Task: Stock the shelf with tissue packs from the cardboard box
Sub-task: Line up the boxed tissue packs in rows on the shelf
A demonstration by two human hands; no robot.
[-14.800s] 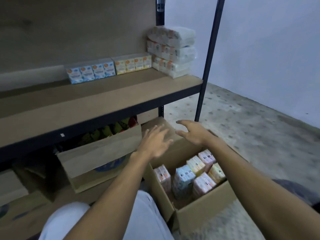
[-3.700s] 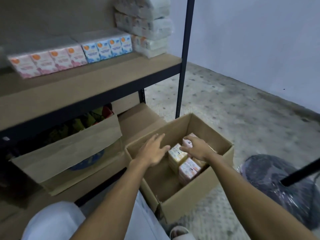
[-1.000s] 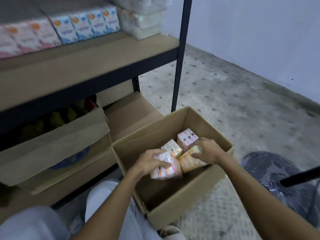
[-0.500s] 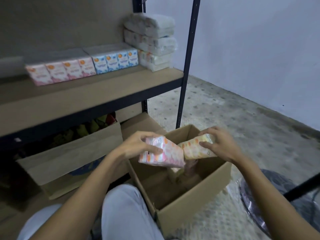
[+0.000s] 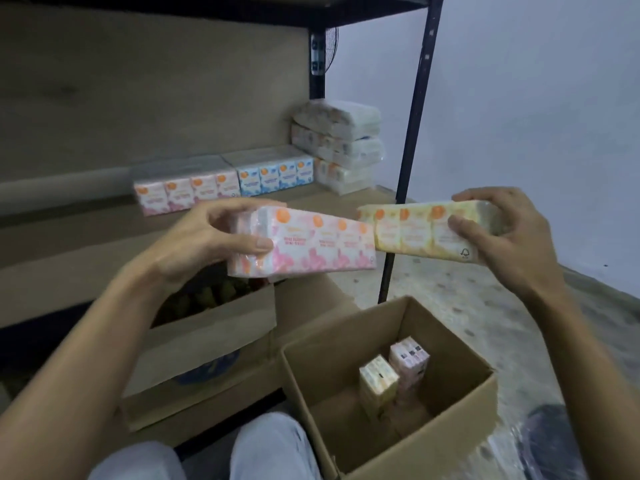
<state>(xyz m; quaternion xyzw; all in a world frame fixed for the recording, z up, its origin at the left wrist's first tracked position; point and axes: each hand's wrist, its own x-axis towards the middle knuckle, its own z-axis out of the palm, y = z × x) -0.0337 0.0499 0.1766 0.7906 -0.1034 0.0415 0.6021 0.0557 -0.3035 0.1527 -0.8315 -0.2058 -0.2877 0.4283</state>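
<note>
Plainly, both held packs are up out of the cardboard box (image 5: 450,420) and level with the shelf (image 5: 86,244). At left of frame the risk is a nudge: a pink row (image 5: 187,194) and a blue row (image 5: 277,174) stand at the back of the shelf, and a pack pushed in carelessly could knock them askew. At centre, the pink tissue pack (image 5: 311,244) and the yellow tissue pack (image 5: 415,233) nearly meet end to end and could bump. Each soft, film-wrapped pack is held by one end only, so it may sag or slip. The black upright (image 5: 408,150) just behind the yellow pack might catch it.

The left grip (image 5: 204,240) rises from lower left, thumb on the printed front and fingers curled over the top of the pink pack's left end. The right grip (image 5: 502,237) comes from lower right, thumb in front and fingers over the top of the yellow pack's right end. Two more packs stand in the box at lower right.
</note>
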